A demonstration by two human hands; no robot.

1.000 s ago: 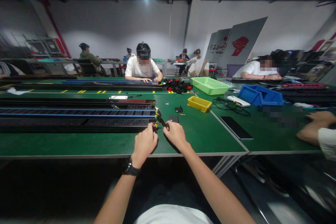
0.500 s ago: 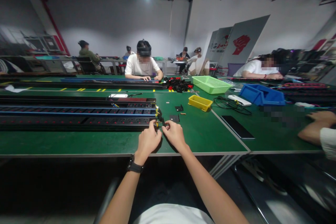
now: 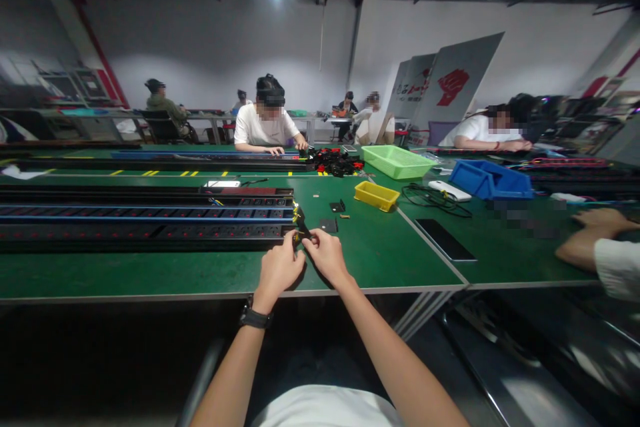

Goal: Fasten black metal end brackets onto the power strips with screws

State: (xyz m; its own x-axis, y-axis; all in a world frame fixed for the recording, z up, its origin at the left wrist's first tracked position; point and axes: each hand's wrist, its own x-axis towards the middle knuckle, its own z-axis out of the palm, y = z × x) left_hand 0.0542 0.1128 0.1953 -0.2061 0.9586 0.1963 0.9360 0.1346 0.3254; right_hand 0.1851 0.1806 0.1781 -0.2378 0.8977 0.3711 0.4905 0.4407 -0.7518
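Observation:
In the head view, my left hand (image 3: 281, 265) is closed at the right end of the nearest long black power strip (image 3: 200, 233). Its fingertips are beside yellow wiring there, and what they grip is hidden. My right hand (image 3: 326, 255), with thumb and forefinger pinched, holds a small black end plate (image 3: 303, 227) tilted against the strip's open end. Yellow wires (image 3: 296, 211) stick out from the ends of the neighbouring strips. Just beyond my right hand lie a flat black plate (image 3: 329, 225), a black bracket (image 3: 338, 205) and a small brass-coloured piece (image 3: 345, 217).
A yellow bin (image 3: 377, 196), a green basket (image 3: 397, 161) and blue bins (image 3: 493, 180) stand to the right. Near them are a black cable (image 3: 425, 203), a white power bank (image 3: 450, 191) and a dark tablet (image 3: 445, 240). A co-worker (image 3: 270, 123) sits opposite; another's arm (image 3: 595, 240) rests at right.
The black end plate has tipped and moved slightly left toward the strip's end, with my right hand following. My left hand stays at the strip's end. The view has shifted slightly.

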